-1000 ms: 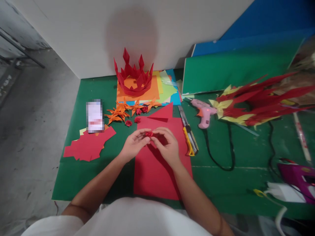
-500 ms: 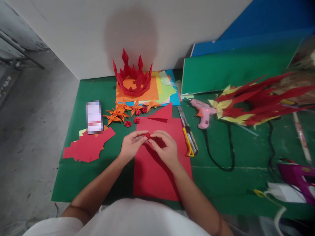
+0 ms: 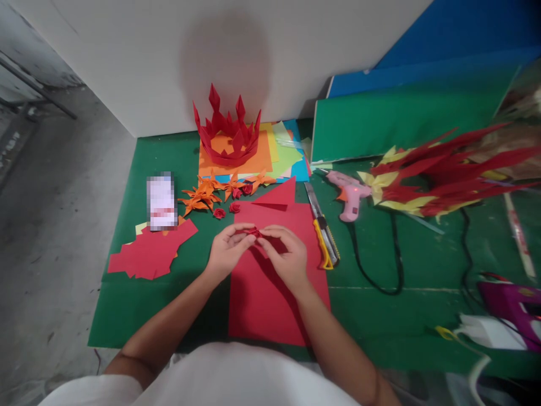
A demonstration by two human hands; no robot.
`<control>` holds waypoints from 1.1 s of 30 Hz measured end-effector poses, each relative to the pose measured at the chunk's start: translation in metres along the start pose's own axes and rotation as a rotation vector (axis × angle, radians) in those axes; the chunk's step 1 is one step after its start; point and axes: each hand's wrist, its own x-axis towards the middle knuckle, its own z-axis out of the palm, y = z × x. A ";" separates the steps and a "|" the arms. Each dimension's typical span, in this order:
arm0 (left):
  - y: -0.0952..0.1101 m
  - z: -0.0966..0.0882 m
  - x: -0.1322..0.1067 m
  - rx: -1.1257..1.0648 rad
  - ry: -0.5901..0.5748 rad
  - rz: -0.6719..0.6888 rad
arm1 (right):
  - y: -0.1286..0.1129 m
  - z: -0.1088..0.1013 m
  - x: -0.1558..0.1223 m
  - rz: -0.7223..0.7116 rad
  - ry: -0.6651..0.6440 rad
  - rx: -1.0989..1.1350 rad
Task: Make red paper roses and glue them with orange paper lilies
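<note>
Both hands meet over a large red paper sheet (image 3: 270, 299) lying on the green mat (image 3: 380, 293). My left hand (image 3: 227, 252) and my right hand (image 3: 284, 254) pinch a small folded red paper piece (image 3: 254, 232) between their fingertips, fingers curled around it. Just beyond it lie small red paper roses (image 3: 220, 212) and orange paper flowers (image 3: 207, 194). A red paper crown (image 3: 227, 135) stands on a stack of coloured sheets (image 3: 279, 155) near the wall.
A yellow utility knife (image 3: 323, 232) lies right of the red sheet. A pink glue gun (image 3: 350, 194) with a black cord sits further right, beside a red and yellow paper feather piece (image 3: 439, 175). Red paper scraps (image 3: 150, 255) and a blurred card (image 3: 161, 201) lie left.
The hands have shifted only slightly while working the small red piece between the fingertips; the rest of the scene is unchanged.
</note>
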 end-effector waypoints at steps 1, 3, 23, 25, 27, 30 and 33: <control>0.000 0.000 0.000 -0.016 -0.018 -0.005 | 0.000 0.000 0.000 0.011 -0.003 0.002; 0.002 0.001 -0.001 -0.035 -0.044 -0.011 | 0.001 0.000 0.000 0.037 -0.026 0.008; 0.032 0.000 0.042 0.299 -0.051 0.169 | 0.024 -0.014 0.027 -0.053 -0.048 -0.766; 0.031 -0.001 0.048 0.336 -0.056 0.190 | 0.026 -0.013 0.027 -0.033 -0.060 -0.799; 0.031 -0.003 0.052 0.358 -0.048 0.277 | 0.029 -0.013 0.027 -0.028 -0.069 -0.803; 0.034 -0.005 0.054 0.371 -0.004 0.405 | 0.031 -0.014 0.028 -0.052 -0.067 -0.792; 0.030 -0.001 0.046 0.334 0.081 0.458 | 0.026 -0.016 0.027 -0.119 0.004 -0.751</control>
